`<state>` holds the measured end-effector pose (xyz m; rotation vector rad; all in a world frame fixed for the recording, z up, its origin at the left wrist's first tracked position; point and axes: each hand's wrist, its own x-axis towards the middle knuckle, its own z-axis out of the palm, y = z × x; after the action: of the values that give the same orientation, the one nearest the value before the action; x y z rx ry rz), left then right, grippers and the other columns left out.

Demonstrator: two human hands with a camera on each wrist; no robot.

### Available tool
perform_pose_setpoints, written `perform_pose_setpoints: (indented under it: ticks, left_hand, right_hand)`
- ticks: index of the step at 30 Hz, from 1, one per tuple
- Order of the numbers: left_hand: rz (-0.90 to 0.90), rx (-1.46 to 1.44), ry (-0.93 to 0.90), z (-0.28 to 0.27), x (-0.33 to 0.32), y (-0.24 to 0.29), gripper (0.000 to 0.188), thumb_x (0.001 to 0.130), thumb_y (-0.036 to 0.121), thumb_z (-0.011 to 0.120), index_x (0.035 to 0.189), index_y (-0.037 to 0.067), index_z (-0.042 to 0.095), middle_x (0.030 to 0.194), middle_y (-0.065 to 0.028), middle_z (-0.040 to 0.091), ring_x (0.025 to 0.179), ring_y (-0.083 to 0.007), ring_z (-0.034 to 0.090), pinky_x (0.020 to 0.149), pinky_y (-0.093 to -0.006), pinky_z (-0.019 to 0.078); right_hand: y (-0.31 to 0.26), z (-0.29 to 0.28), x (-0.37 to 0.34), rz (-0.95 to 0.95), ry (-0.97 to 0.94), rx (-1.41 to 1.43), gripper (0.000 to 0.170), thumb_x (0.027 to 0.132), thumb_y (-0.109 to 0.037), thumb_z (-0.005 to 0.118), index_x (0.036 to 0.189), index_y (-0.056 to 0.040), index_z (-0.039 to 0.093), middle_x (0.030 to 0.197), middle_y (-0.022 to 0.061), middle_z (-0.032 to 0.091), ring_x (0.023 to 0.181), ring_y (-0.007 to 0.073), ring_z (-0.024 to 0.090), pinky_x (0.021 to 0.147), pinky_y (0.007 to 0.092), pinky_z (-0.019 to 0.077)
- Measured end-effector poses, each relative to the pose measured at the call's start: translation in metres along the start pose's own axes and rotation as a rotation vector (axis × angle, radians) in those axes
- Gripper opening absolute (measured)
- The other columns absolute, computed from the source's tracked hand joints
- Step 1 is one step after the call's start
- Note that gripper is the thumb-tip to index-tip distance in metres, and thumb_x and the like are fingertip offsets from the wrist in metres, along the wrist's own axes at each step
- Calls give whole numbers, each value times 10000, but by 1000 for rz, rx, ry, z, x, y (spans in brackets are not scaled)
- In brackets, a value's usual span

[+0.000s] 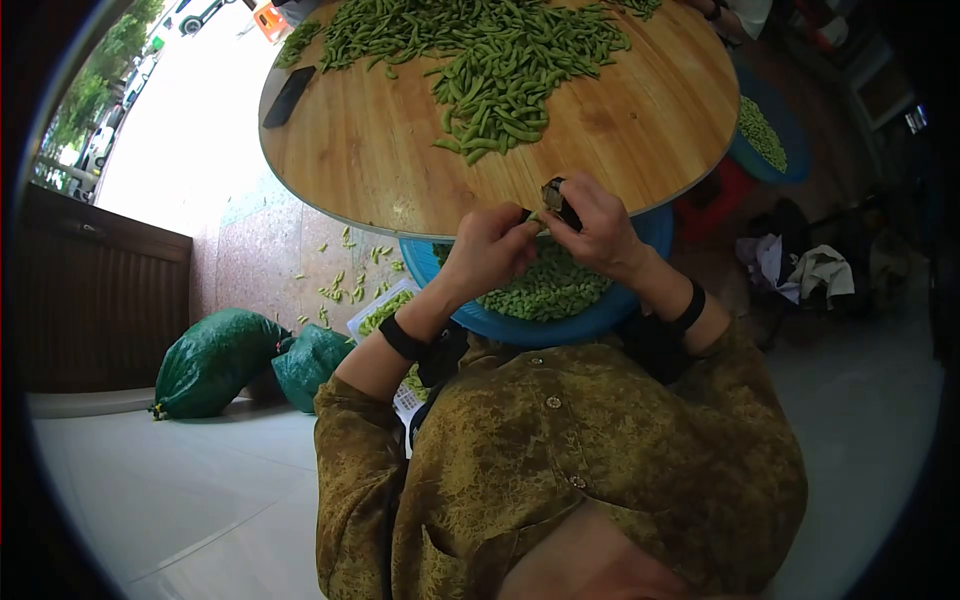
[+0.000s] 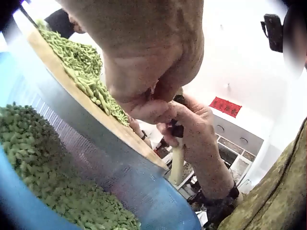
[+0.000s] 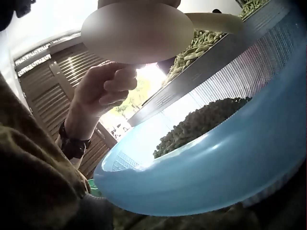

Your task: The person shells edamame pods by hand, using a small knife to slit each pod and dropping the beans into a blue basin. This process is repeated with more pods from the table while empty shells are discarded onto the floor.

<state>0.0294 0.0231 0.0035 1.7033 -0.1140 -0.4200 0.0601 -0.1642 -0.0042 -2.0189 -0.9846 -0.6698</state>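
Note:
Both hands meet over a blue basin (image 1: 490,322) of shelled green beans (image 1: 550,292), at the near edge of a round wooden table (image 1: 380,160). My left hand (image 1: 485,253) has curled fingers and pinches a small green bean pod (image 1: 535,217), mostly hidden by the fingertips. Close against it, my right hand (image 1: 600,225) grips a small dark tool (image 1: 552,195). The left wrist view shows a pale rod-like handle (image 2: 177,165) sticking out below that hand. What kind of tool it is I cannot tell. In the right wrist view a blurred patch covers the right hand.
Green pods (image 1: 500,85) are heaped on the table, with a flat black object (image 1: 289,97) at its left. Green sacks (image 1: 215,365) and a white basket (image 1: 402,400) stand on the left; scattered pods (image 1: 345,290) lie on the floor. Another blue basin (image 1: 795,160) is at right.

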Motion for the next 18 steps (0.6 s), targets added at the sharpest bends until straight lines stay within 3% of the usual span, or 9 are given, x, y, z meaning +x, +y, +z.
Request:
perform_pose_setpoints:
  ticks: [4,6,12,16,18]
  left_hand:
    - [28,-40,25,3,1,-6,193,922,170,577,883,-19,571,649,-39,606,518,-92,573,418,-240,427]
    - [57,5,-18,4,1,-5,175,912,149,596,884,-22,570,649,-41,605,524,-93,575,419,-242,435]
    - [86,-74,-85,0,0,-12,157,889,120,624,877,-25,566,633,-46,595,526,-88,564,432,-238,436]
    - [75,-43,-68,0,-2,-12,151,883,114,629,870,-22,565,630,-46,593,526,-84,558,438,-241,435]
    - [67,-62,-71,-1,-3,-16,140,879,102,628,861,-20,562,621,-45,590,520,-83,555,437,-244,430]
  right_hand:
    - [-6,-5,-6,125,-39,35,246,774,-96,687,929,10,528,808,151,537,685,334,563,582,379,455]
    - [-2,-5,-7,276,-126,211,231,772,-102,694,906,5,539,773,141,540,663,305,556,575,369,439]
    - [-3,-10,-4,324,-216,316,205,780,-99,680,891,-1,538,755,138,533,644,258,549,578,352,436]
    - [-6,-7,-4,400,-276,325,221,770,-89,671,919,3,537,760,150,538,651,287,563,585,360,445]
    - [-4,-3,-4,294,-280,248,225,750,-76,645,918,10,521,765,172,542,669,339,572,590,387,452]
